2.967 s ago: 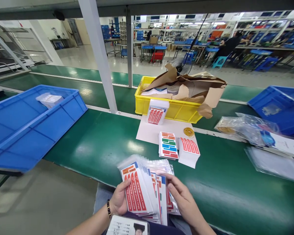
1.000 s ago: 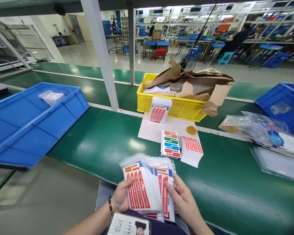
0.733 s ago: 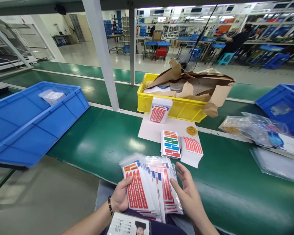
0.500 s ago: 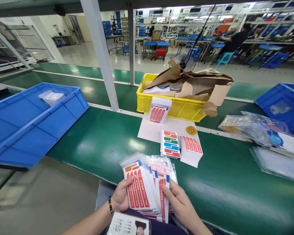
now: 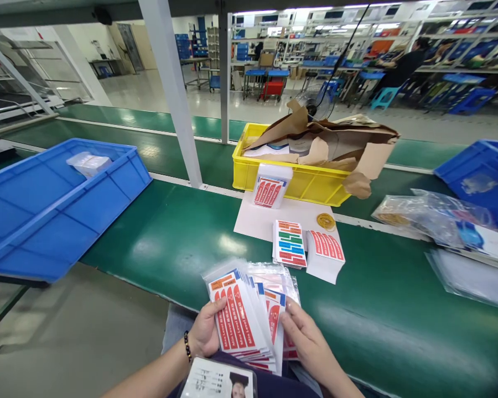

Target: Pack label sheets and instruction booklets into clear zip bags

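Observation:
My left hand [image 5: 206, 330] grips a fanned bunch of label sheets [image 5: 235, 318] printed with red and orange strips, its thumb across the front one. Clear plastic bags [image 5: 269, 271] show behind and above the sheets. At the right side of the fan, my right hand [image 5: 308, 338] is closed with thumb and fingers on the edge of the label sheets and bags; which layers it pinches I cannot tell. Just beyond, on the green belt, lie a stack of multicoloured label sheets [image 5: 289, 244] and a curled stack of red label sheets [image 5: 326, 251].
A yellow crate [image 5: 292, 185] with torn brown paper stands behind, a bagged label stack [image 5: 269, 187] leaning on it. Rubber bands [image 5: 326, 221] lie on white paper. Blue crates [image 5: 66, 207] flank the belt [image 5: 182, 237]; plastic bags [image 5: 473, 271] lie at right.
My right hand has shifted slightly right and up at the fan's edge, and the rightmost sheets have moved a little. My left hand keeps its hold.

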`<action>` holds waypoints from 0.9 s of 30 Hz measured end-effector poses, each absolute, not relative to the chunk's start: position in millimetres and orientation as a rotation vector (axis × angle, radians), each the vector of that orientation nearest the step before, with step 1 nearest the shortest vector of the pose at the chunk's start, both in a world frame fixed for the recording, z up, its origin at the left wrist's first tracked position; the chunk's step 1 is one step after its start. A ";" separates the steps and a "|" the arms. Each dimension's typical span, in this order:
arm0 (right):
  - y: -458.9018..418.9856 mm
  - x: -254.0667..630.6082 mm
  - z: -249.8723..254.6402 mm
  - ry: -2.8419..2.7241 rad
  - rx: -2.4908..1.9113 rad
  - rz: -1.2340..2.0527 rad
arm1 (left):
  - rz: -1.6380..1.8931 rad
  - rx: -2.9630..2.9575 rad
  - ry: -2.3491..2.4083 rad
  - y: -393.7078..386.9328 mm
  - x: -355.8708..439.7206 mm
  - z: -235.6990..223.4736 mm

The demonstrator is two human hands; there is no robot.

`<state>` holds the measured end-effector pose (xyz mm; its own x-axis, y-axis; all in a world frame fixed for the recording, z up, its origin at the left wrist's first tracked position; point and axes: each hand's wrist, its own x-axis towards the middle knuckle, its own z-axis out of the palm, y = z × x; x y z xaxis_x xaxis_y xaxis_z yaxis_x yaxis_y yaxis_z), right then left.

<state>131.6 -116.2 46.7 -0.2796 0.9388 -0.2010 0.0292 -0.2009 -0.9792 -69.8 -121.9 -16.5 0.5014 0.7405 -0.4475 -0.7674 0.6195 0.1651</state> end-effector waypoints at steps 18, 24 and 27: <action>-119.0 128.3 51.0 -1.337 -1.247 1.625 | 0.924 -0.032 0.508 -120.3 -67.2 -8.2; -109.1 141.8 46.9 -1.106 -1.266 1.530 | 0.984 -0.022 0.515 -120.1 -68.5 -10.5; -103.7 151.5 35.5 -1.265 -1.397 1.174 | 0.998 0.002 0.541 -120.2 -67.5 -12.4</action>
<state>151.5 -103.7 35.5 0.0302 0.9963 -0.0804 0.1544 -0.0841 -0.9844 -67.5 -120.2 -12.4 0.4221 0.7975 -0.4311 -0.7965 0.5533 0.2437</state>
